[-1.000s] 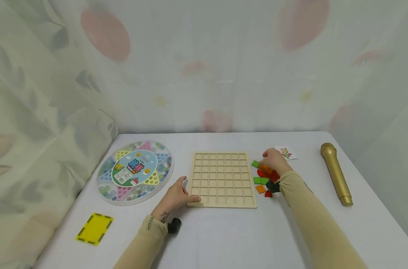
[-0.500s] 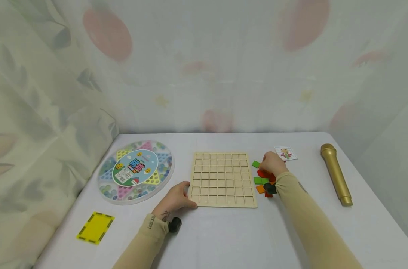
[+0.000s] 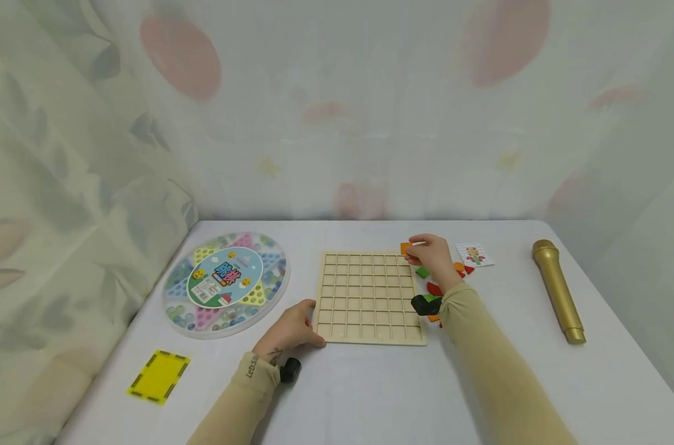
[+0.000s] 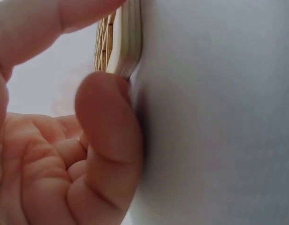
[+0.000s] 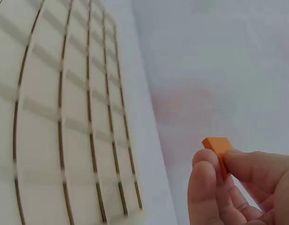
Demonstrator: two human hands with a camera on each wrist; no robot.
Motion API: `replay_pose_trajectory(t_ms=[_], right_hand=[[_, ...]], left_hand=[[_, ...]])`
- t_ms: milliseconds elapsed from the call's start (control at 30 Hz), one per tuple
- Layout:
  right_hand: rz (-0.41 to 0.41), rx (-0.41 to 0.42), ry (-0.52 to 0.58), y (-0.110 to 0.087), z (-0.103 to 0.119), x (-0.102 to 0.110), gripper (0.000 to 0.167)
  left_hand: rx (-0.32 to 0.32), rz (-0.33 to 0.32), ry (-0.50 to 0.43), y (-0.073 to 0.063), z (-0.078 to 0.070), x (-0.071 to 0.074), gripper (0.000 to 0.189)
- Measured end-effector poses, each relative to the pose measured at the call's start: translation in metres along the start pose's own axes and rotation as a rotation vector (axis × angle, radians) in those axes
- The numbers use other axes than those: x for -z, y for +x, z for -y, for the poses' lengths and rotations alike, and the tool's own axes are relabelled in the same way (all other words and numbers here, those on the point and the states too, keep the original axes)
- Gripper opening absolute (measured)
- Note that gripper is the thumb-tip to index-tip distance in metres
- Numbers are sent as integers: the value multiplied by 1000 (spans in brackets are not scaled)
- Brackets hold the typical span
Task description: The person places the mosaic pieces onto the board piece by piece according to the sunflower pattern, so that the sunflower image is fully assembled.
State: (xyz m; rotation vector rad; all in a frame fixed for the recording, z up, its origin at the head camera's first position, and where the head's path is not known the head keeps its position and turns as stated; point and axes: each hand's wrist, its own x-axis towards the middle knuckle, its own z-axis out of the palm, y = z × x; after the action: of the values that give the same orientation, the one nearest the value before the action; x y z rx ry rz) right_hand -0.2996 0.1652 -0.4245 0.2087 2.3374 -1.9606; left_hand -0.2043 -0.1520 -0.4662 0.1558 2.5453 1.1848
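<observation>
My right hand (image 3: 432, 254) is raised over the far right corner of the wooden grid board (image 3: 368, 298). It pinches a small orange tile (image 5: 218, 147) between thumb and fingertips, and the tile stands clear of the board in the right wrist view. At the board's near left corner, my left hand (image 3: 292, 326) holds the edge, thumb at the front and fingers along the left side. Close up, a bent digit (image 4: 109, 122) presses at the board's rounded corner (image 4: 125, 42). The board's compartments hold no tiles.
Red, green and orange tiles (image 3: 433, 288) lie right of the board, partly behind my right wrist. Beyond them is a picture card (image 3: 474, 254). A gold microphone (image 3: 559, 290) lies far right; a round marble game box (image 3: 225, 284) and a yellow rectangle (image 3: 159, 377) are left.
My right hand has lifted an orange tile from the pile and moved up and left to the board's far right corner. My left thumb has slid off the board's top to its front edge.
</observation>
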Motion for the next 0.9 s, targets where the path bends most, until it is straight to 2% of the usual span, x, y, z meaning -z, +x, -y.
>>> replay_pose_trajectory(t_ms=[200, 300, 367, 600, 733, 900], right_hand=[[53, -74, 293, 4, 8, -29, 38], [59, -108, 334, 7, 8, -43, 40], [59, -122, 284, 8, 6, -51, 39], [32, -129, -12, 15, -5, -74, 30], [19, -133, -63, 18, -12, -79, 24], [24, -145, -59, 17, -13, -81, 23]], left_hand=[[-5, 18, -16, -1, -2, 0, 92], [-11, 18, -12, -1, -2, 1, 91], [-16, 17, -8, -2, -3, 1, 90], [-19, 3, -8, -3, -6, 0, 87], [-26, 3, 1, -4, -7, 0, 85], [-36, 6, 14, -5, -8, -1, 82]])
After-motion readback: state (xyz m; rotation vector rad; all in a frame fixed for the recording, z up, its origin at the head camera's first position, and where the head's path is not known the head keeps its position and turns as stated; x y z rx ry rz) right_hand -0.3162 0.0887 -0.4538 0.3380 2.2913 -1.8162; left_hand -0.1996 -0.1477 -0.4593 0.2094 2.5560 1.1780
